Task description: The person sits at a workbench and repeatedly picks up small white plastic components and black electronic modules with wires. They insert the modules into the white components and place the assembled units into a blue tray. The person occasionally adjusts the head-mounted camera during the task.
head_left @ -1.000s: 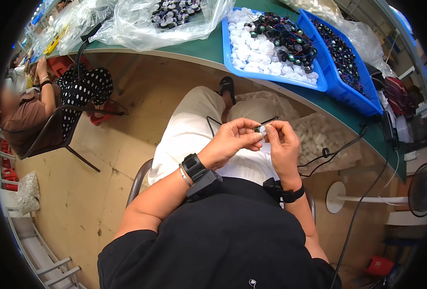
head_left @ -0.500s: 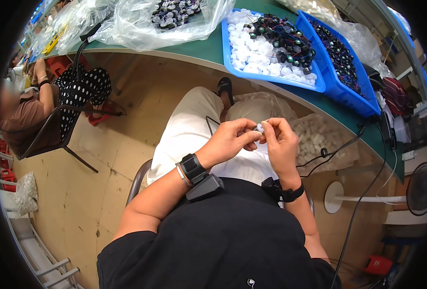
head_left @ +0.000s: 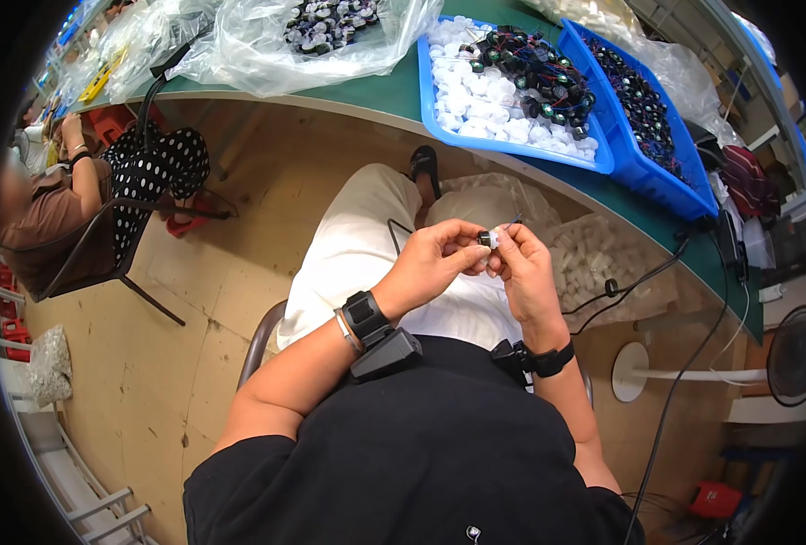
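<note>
Turned since half a second ago, the small black-and-white piece (head_left: 487, 239) now shows me its dark end where I saw mostly its white face. Across the top of my view runs a green table (head_left: 394, 93). On it I see a large clear plastic bag (head_left: 239, 54), a blue tray (head_left: 530, 155) holding white caps (head_left: 476, 95) and dark wired parts (head_left: 548, 77), and, just right of it, a second blue tray (head_left: 641, 170). Nearer, over the white trousers (head_left: 353, 218), I watch the left hand (head_left: 426, 268) pinch the piece's dark end, while the right hand (head_left: 530, 271) has thumb and fingertips closed on its white end.
</note>
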The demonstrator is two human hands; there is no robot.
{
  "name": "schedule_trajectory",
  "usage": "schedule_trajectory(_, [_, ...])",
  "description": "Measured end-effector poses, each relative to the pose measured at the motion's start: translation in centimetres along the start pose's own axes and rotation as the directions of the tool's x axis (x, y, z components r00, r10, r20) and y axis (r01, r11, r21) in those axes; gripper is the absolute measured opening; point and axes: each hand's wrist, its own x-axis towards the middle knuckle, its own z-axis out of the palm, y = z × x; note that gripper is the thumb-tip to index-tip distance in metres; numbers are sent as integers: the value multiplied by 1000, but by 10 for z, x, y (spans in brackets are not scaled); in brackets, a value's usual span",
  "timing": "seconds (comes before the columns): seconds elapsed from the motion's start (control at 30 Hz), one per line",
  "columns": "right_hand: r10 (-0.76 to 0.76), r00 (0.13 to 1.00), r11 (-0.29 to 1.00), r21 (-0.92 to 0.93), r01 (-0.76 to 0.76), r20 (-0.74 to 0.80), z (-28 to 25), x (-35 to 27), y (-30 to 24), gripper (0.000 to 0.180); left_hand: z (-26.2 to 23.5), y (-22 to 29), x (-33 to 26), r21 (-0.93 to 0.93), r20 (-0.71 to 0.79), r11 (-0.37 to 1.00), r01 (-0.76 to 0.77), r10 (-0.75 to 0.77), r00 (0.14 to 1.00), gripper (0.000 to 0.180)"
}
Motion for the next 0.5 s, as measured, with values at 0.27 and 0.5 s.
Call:
schedule_trajectory(0.27, [123,985,982,130,-138,119,-12,0,0,15,1,-2,1,102,18,995,-5,3,1000,23])
schedule_trajectory(0.5, [182,983,971,155,-184,28,-2,-2,2,12,1,-13,3,117,1,992,-53,53,999,20])
